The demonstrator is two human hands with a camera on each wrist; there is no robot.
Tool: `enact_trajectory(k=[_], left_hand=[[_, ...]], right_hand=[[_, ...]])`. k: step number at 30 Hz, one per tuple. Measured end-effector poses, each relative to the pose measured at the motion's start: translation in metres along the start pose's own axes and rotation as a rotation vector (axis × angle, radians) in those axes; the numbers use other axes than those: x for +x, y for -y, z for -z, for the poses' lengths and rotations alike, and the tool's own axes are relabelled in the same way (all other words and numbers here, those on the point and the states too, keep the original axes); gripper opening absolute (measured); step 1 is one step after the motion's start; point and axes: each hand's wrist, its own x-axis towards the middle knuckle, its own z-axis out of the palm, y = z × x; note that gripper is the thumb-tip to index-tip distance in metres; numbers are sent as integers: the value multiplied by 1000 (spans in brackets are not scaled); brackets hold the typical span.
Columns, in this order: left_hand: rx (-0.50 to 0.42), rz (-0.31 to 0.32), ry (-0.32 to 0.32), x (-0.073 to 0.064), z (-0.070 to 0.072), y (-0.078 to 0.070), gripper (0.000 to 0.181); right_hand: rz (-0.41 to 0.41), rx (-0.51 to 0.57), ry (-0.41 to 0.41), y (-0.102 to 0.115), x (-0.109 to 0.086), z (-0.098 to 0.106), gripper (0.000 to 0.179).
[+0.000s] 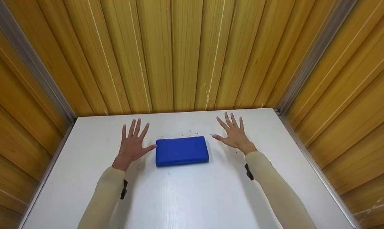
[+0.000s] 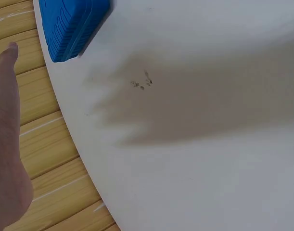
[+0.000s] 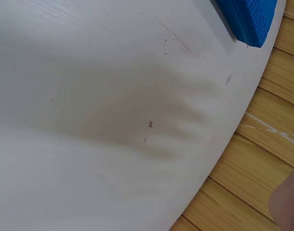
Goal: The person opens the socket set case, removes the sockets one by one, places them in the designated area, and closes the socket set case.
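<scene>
A flat blue case point(image 1: 182, 151) lies on the white table, its ridged end showing in the left wrist view point(image 2: 72, 29) and the right wrist view point(image 3: 250, 19). My left hand point(image 1: 132, 148) is held over the table to the left of the case, fingers spread, and its thumb tip overlaps the case's left edge in the head view. On the other side, my right hand point(image 1: 235, 136) hovers to the right of the case with fingers spread and the thumb pointing towards it. Both hands hold nothing and cast shadows on the tabletop.
The white table point(image 1: 179, 197) bears small dark marks and scratches. Yellow wood-look panels point(image 1: 185, 57) stand behind it and on both sides. Grey metal posts point(image 1: 309, 63) rise at the back corners.
</scene>
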Motion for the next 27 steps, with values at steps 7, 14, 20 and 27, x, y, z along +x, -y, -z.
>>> enact_trajectory(k=[7,14,20,27], left_hand=[[3,-101,-18,1,9,-10,98],[-51,-150,-6,-12,8,-19,100],[-409,-37,70,-25,-8,-28,99],[-680,83,129,-35,-34,-38,95]], right_hand=[[39,-15,-9,4,-3,4,87],[20,150,9,11,-14,0,88],[0,306,68,18,-22,-15,89],[-23,539,172,27,-33,-44,84]])
